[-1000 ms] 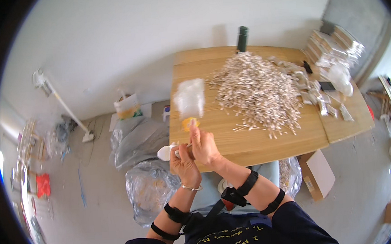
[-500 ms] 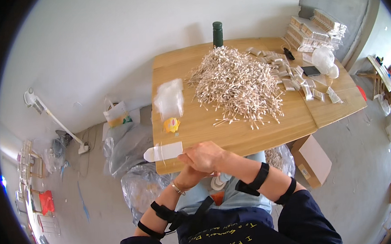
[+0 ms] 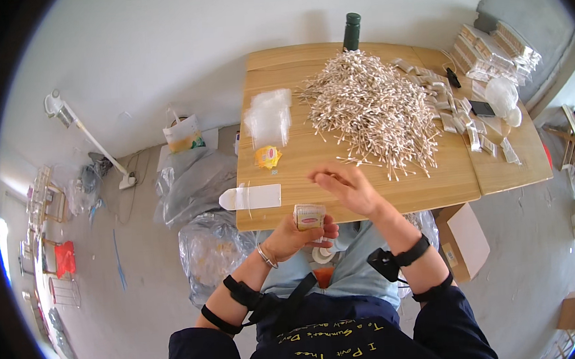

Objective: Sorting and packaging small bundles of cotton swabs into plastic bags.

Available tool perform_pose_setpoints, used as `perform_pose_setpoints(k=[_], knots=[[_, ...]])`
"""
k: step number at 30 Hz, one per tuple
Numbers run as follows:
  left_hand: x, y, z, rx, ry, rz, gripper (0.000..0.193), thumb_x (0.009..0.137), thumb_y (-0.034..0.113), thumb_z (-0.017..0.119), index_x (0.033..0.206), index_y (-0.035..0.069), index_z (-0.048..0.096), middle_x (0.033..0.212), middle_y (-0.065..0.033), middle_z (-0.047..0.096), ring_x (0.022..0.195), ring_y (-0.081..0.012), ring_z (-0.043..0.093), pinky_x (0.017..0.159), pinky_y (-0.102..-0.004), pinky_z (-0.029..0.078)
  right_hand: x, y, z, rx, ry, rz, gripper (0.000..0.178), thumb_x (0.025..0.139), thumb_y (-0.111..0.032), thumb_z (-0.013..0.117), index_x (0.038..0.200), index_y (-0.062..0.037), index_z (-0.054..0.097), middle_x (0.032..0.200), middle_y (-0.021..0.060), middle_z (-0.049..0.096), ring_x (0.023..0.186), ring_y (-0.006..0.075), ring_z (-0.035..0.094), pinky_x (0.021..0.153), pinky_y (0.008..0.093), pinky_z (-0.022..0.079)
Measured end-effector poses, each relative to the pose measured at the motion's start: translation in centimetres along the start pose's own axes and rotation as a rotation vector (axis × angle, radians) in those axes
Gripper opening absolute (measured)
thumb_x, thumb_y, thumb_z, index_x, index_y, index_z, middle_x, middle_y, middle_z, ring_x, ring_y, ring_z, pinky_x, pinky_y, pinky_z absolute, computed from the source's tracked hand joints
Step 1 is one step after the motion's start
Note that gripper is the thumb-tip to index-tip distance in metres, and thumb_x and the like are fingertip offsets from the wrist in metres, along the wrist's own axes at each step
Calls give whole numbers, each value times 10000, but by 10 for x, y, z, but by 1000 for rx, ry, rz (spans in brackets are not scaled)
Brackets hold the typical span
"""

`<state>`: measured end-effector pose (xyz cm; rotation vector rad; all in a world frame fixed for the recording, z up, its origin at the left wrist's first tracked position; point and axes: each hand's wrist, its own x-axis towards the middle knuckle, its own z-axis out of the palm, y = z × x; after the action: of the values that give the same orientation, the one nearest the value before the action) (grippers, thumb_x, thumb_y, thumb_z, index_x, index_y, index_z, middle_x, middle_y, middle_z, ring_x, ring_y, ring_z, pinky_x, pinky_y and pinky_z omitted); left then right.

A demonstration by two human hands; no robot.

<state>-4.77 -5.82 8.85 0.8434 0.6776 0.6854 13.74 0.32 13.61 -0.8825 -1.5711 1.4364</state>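
My left hand is closed round a small packet with a pale yellow label, held upright just off the table's front edge. To its right, my right hand hovers over the edge, fingers loosely stretched and nothing visible in them. A white card strip with one pointed end and a clear band across it lies at the front left. Behind it are a small stack of yellow labels and a stack of clear plastic bags. A big heap of cotton swabs covers the middle of the table.
Small filled packets, a black phone and a crumpled plastic bag lie on the right. Stacked packs stand at the far right corner, a green bottle behind the heap. A cardboard box sits below the table.
My hands were together by the front edge; now they are apart. The right hand has moved up and right, and the labelled packet shows in the left. The view has shifted.
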Motion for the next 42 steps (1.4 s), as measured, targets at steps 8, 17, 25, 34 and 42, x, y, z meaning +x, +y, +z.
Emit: perform_pose_setpoints(k=[8,17,25,34,42], knots=[[-7,9,1,-80,69,46,334,875,-11,610,1198,36,538,1119,-96,619,1051,-248,623,841,-443,584,-32,11,20,-632,117,-503,195,723,-40,733,916,-57,703,899,58,626,849,250,570,730,348,497],[-6,13,4,8,115,67,319,883,-8,602,1189,40,525,1094,-62,607,992,-206,626,835,-420,590,-27,8,31,-710,209,-558,208,689,-44,743,888,-90,703,891,27,609,818,241,564,683,334,504],[-8,18,11,93,156,113,288,887,26,605,1167,44,541,1076,-29,610,987,-134,604,798,-312,566,-27,11,35,-831,256,-665,240,653,31,726,846,-107,696,866,32,594,764,230,558,626,328,490],[-5,17,10,101,162,118,272,887,40,615,1153,24,558,1069,-47,622,975,-149,615,805,-327,572,-25,5,34,-683,169,-530,165,713,20,722,848,-46,654,869,75,585,791,243,584,649,337,506],[-17,23,-1,184,9,276,303,911,30,590,1209,6,547,1076,-107,658,986,-197,647,810,-349,577,-34,-4,10,-135,-40,-144,149,806,5,668,955,16,669,1028,112,614,902,192,599,788,295,486]])
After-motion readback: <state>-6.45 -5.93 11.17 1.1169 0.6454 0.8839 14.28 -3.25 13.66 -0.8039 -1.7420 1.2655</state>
